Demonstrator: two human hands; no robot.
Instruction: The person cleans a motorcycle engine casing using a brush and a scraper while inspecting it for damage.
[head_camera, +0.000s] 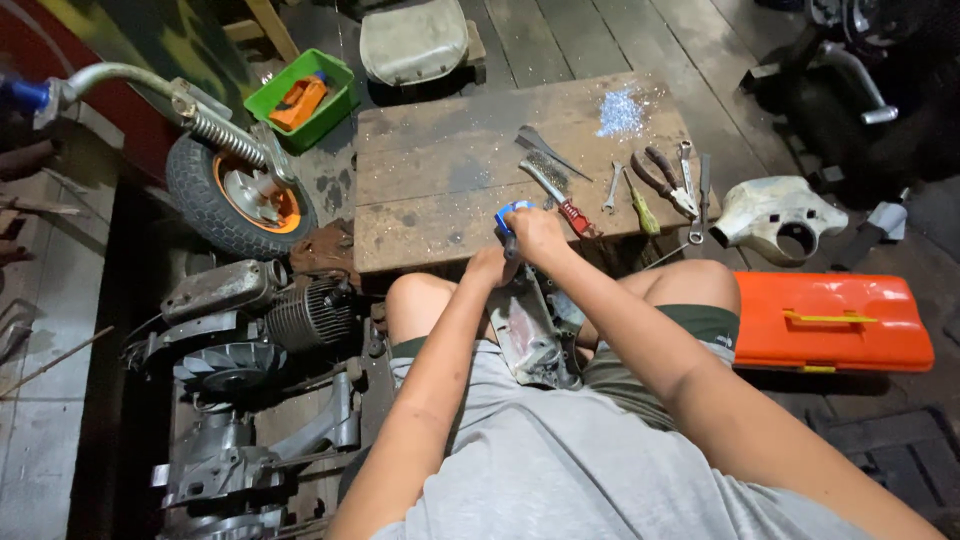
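at the bench edge (420, 262), right hand (537, 232) fingers grip a blue tool (512, 213); left hand (489, 266) unclear.

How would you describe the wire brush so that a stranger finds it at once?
Look at the low wooden table before the person's knees. Among the tools on its right half, the wire brush lies slanted, nearest the right hand. It alone has bristles and a red handle.

blue-handled tool (513, 216) mostly hidden by right hand (537, 235), motorcycle (860, 70) cropped
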